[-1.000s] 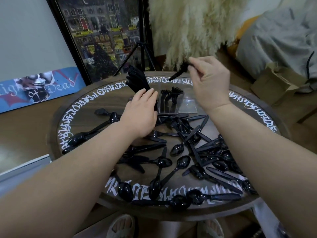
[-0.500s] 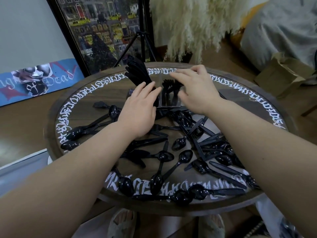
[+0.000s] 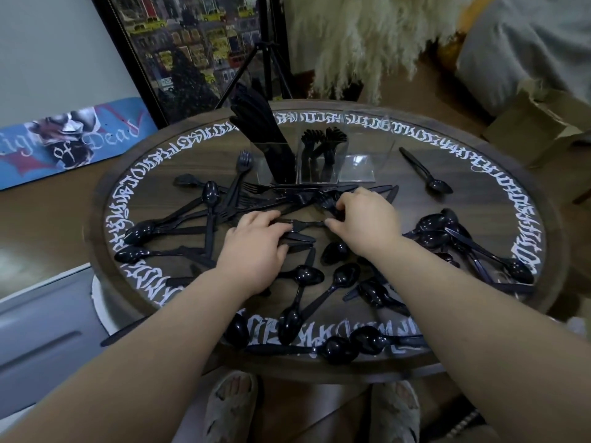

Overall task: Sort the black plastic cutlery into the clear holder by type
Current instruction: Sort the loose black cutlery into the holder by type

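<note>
Round table (image 3: 153, 174), 1 clear holder (image 3: 319, 161) with 3 compartments; 2 hands' fingers, left (image 3: 252, 251) and right (image 3: 364, 219), curled on black cutlery (image 3: 297, 223).

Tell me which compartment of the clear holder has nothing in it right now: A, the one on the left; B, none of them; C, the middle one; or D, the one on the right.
D: in the clear holder the right compartment shows only bare plastic, while black knives stand in the left one and forks in the middle one.
</note>
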Tool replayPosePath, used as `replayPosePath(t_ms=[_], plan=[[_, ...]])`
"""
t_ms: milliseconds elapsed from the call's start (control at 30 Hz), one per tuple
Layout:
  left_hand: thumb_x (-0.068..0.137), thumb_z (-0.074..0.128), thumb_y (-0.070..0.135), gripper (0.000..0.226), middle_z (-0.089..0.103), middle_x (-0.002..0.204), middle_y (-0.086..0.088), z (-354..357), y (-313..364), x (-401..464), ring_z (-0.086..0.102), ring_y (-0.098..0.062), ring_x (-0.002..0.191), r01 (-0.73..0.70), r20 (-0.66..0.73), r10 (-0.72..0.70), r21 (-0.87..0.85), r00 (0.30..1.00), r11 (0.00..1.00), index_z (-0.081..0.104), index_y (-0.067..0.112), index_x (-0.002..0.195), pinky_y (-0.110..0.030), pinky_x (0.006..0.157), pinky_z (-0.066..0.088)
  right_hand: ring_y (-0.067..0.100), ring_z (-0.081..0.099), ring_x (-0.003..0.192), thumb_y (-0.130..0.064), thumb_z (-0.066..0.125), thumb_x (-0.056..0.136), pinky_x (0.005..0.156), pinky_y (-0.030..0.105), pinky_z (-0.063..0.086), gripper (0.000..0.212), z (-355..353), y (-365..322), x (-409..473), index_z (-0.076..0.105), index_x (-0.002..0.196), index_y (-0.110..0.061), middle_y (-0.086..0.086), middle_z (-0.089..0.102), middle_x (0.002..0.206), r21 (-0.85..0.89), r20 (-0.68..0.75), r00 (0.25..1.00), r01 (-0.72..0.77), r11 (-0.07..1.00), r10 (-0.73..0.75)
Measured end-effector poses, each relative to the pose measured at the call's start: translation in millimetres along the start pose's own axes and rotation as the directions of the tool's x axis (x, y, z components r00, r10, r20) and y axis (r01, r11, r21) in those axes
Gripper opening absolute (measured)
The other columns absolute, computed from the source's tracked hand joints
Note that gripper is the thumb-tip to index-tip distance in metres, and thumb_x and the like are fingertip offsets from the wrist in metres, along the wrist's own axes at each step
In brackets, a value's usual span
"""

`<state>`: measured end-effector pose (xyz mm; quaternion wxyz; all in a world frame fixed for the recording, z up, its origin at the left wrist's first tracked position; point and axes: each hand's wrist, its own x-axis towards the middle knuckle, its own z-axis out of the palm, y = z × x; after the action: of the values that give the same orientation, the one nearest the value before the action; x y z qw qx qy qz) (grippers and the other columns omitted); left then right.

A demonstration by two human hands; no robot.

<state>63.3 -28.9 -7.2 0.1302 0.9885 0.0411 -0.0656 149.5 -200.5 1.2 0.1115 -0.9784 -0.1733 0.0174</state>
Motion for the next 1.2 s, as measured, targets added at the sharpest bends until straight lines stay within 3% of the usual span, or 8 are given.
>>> replayPosePath(t_ms=[267,400,533,700,833,1000,1100,1200], plan=[[0.094,0.052,0.020,0.036,0.051,0.136,0.014,-0.1,-8.6,-1.6,0.037,-0.014,0.129,-0.042,-0.088,0.033,-0.103,0.996,0.994,0.056,0.031,0.128,-0.040,0.108,0.034,0.022,0.058,0.088,-0.031,0.058,0.088,0.069,0.030,0.046,0.013,3.0,1.8,-4.4,0.061,0.093,-0.019,-0.001,0.062,0.090,0.060,0.088,0.994,0.057,0.997,-0.062],[0.094,0.053,0.018,0.031,0.056,0.126,0.009,-4.1,-11.1,-1.2,0.047,-0.015,0.119,-0.029,-0.107,0.015,-0.129,0.994,0.991,0.059,0.027,0.123,-0.034,0.101,0.039,0.023,0.055,0.078,-0.029,0.055,0.085,0.068,0.033,0.047,0.012,-0.7,3.8,-4.4,0.053,0.086,-0.017,0.000,0.061,0.081,0.126,0.016,0.999,0.043,0.991,-0.045],[0.093,0.055,0.025,0.031,0.054,0.125,0.007,-5.1,-13.2,0.2,0.046,-0.015,0.117,-0.006,-0.129,-0.009,-0.112,0.992,0.994,0.057,0.028,0.124,-0.030,0.095,0.040,0.029,0.053,0.072,-0.025,0.048,0.089,0.062,0.034,0.041,0.011,-8.1,0.7,5.7,0.046,0.087,-0.014,0.005,0.058,0.074,0.139,-0.069,0.996,0.061,0.988,-0.051],[0.094,0.053,0.037,0.038,0.048,0.126,0.007,-2.5,-15.7,1.9,0.039,-0.016,0.120,0.002,-0.126,-0.007,-0.041,0.992,0.999,0.053,0.034,0.132,-0.033,0.098,0.039,0.028,0.049,0.065,-0.022,0.048,0.087,0.056,0.034,0.040,0.011,-13.9,-10.2,16.1,0.040,0.090,-0.016,0.002,0.052,0.068,0.054,-0.062,0.990,0.132,0.990,-0.128],[0.093,0.053,0.043,0.040,0.047,0.129,0.005,-2.0,-17.4,3.6,0.039,-0.018,0.122,0.037,-0.118,-0.038,-0.011,0.992,0.999,0.052,0.037,0.133,-0.036,0.099,0.037,0.029,0.047,0.074,-0.019,0.047,0.088,0.063,0.033,0.033,0.010,-8.2,-13.6,22.0,0.041,0.095,-0.017,0.000,0.048,0.081,0.089,0.011,0.981,0.193,0.977,-0.195],[0.093,0.054,0.041,0.036,0.050,0.127,0.004,-3.4,-17.0,5.5,0.045,-0.018,0.119,0.051,-0.109,-0.054,-0.029,0.993,0.998,0.055,0.033,0.128,-0.038,0.098,0.040,0.036,0.056,0.100,-0.019,0.045,0.092,0.076,0.037,0.044,0.034,5.7,-11.6,27.2,0.052,0.126,-0.019,0.010,0.052,0.113,-0.025,0.157,0.964,0.220,0.975,-0.214],[0.092,0.057,0.039,0.034,0.052,0.125,0.004,-3.5,-17.0,4.5,0.049,-0.017,0.116,0.053,-0.131,-0.062,-0.069,0.989,0.996,0.058,0.030,0.125,-0.039,0.098,0.042,0.035,0.056,0.100,-0.019,0.048,0.094,0.074,0.034,0.042,0.024,8.9,-10.0,28.2,0.057,0.116,-0.014,0.009,0.051,0.111,-0.072,0.162,0.963,0.230,0.971,-0.216],[0.091,0.059,0.038,0.032,0.056,0.122,0.005,-3.9,-18.0,3.7,0.050,-0.017,0.115,0.050,-0.185,-0.067,-0.097,0.980,0.994,0.060,0.028,0.121,-0.039,0.097,0.043,0.033,0.056,0.097,-0.024,0.054,0.093,0.075,0.036,0.046,0.020,6.1,-7.5,24.4,0.059,0.108,-0.012,0.007,0.050,0.109,-0.025,0.078,0.967,0.247,0.969,-0.244]])
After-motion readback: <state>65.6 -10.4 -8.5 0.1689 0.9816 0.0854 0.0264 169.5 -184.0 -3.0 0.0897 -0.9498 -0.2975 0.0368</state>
